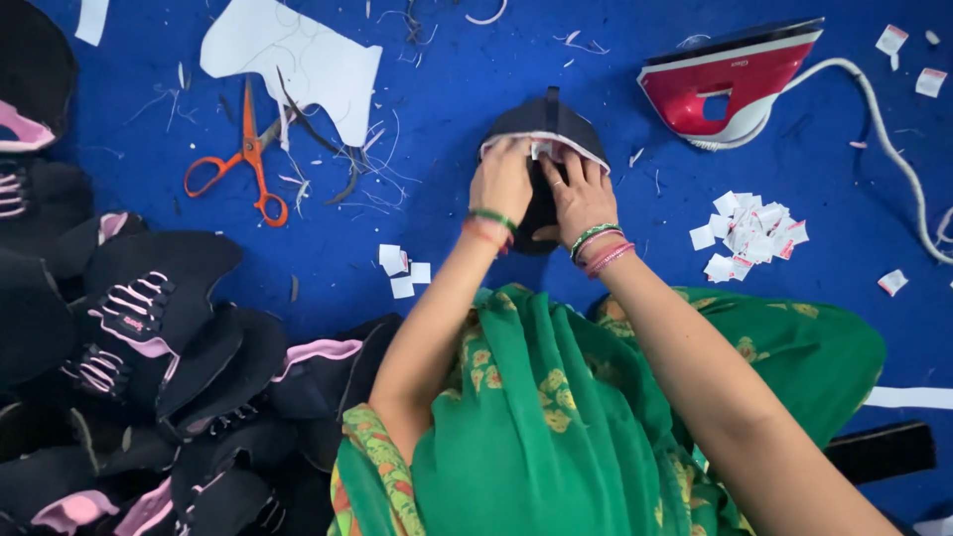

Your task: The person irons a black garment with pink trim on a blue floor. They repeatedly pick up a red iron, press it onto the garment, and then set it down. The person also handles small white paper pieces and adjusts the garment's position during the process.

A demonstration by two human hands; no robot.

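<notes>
A black shoe upper (544, 121) with a pale inner edge lies on the blue cloth surface (467, 79) straight ahead of me. My left hand (501, 181) presses on its left side, fingers curled over the pale edge. My right hand (579, 196) rests on its right side, fingertips pinching a small white tag (541, 149) at the edge. Both wrists wear thin bangles. Green patterned fabric covers my lap below.
A red and white iron (730, 84) with a white cord lies at the upper right. Orange-handled scissors (246, 159) and a white paper pattern (298, 60) lie upper left. Small white tags (751, 233) are heaped right. Black and pink shoe uppers (149, 347) pile at the left.
</notes>
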